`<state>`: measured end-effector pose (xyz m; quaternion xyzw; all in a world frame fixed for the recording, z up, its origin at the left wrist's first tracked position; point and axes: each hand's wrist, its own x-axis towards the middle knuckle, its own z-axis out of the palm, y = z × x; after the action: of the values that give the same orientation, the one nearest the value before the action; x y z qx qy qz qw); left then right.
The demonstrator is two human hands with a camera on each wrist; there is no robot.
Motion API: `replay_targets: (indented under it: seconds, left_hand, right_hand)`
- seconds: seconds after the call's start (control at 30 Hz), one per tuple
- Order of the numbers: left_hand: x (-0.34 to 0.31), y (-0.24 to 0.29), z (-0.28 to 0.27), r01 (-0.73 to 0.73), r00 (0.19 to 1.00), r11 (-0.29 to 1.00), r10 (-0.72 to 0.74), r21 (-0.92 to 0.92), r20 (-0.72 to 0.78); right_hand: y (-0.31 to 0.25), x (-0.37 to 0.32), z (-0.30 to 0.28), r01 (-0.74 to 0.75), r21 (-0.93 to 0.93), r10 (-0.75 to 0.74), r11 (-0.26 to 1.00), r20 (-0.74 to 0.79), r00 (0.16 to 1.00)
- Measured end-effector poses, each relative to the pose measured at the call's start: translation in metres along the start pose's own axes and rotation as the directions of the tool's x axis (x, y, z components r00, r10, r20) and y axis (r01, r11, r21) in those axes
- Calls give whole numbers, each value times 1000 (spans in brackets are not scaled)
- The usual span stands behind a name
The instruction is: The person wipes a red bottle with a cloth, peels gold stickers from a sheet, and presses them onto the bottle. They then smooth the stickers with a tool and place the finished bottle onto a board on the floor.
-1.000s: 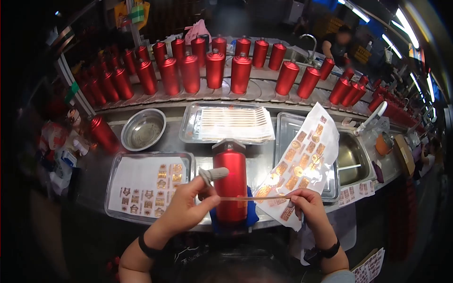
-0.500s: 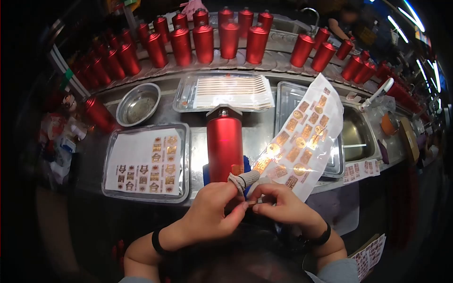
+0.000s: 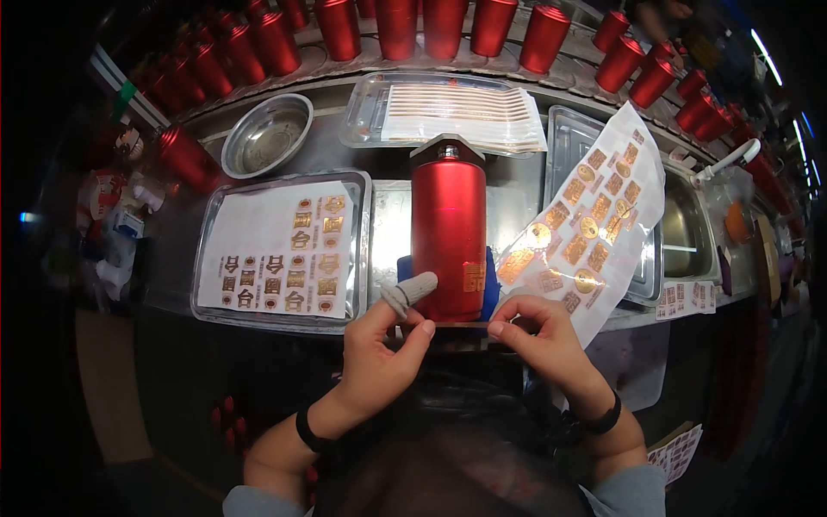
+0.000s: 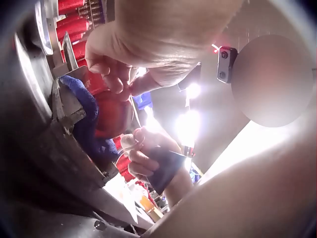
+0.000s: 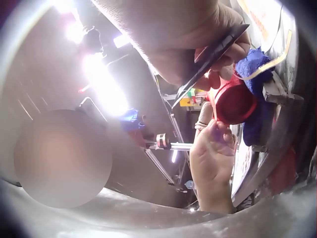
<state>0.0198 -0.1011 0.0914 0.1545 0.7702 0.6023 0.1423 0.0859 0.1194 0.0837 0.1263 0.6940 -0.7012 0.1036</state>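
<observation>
A red bottle (image 3: 448, 211) lies on a blue cloth (image 3: 491, 289) in front of me, neck pointing away, a gold character sticker (image 3: 475, 277) near its base. At that base, a thin strip (image 3: 461, 325) is stretched level between both hands. My left hand (image 3: 376, 355) pinches one end between thumb and fingers; its index finger wears a pale fabric finger cover (image 3: 417, 291) that overlaps the bottle's side. The other end is pinched by my right hand (image 3: 544, 342). A dark flat piece (image 4: 167, 168) sits against the right palm in the left wrist view.
At left, a tray (image 3: 365, 258) carries a sheet of gold character stickers. Behind the bottle, another tray (image 3: 355, 112) holds a sheet of thin strips. A gold sticker sheet (image 3: 594, 233) leans at right near the sink (image 3: 689, 224). A metal bowl (image 3: 267, 133) and several red bottles (image 3: 543, 39) stand farther back.
Both hands came down together below the bottle's base, then spread apart with the strip taut again at the base. The view has tilted downward, and the bottle's gold sticker now shows more fully.
</observation>
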Motion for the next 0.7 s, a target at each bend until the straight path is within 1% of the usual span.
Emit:
replay_targets:
  seconds: [0.03, 0.13, 0.23, 0.33, 0.37, 0.47, 0.5, 0.6, 0.7]
  left_hand:
    - [2, 1, 1, 8, 1000, 1000, -8, -6, -19]
    - [4, -7, 1, 21, 999, 1000, -20, 13, -41]
    - [3, -15, -8, 190, 981, 982, -191, -14, -19]
    - [7, -25, -10, 67, 990, 997, -72, -45, -120]
    - [7, -26, -15, 37, 998, 999, -36, 20, -53]
    - [11, -31, -5, -119, 993, 991, 120, 56, -8]
    - [11, -28, -5, -61, 996, 998, 59, 31, 61]
    - [12, -37, 4, -99, 995, 995, 99, -28, 28]
    - [12, -38, 7, -87, 996, 992, 89, -90, 22]
  right_hand:
    - [-1, 2, 0, 17, -52, -19, 998, -31, 999]
    - [1, 5, -2, 24, -76, -30, 997, -76, 997]
    - [4, 5, -5, 13, -69, -19, 998, -84, 996]
    - [2, 2, -4, 10, -77, -15, 997, -68, 998]
    - [2, 1, -3, 6, -70, -11, 998, -68, 998]
    - [0, -1, -1, 2, -45, -6, 999, -83, 997]
    - [-2, 0, 0, 6, -36, -9, 999, -93, 996]
    - [-4, 1, 1, 6, -13, -7, 1000, -117, 993]
    - [-1, 0, -1, 7, -11, -9, 1000, -128, 992]
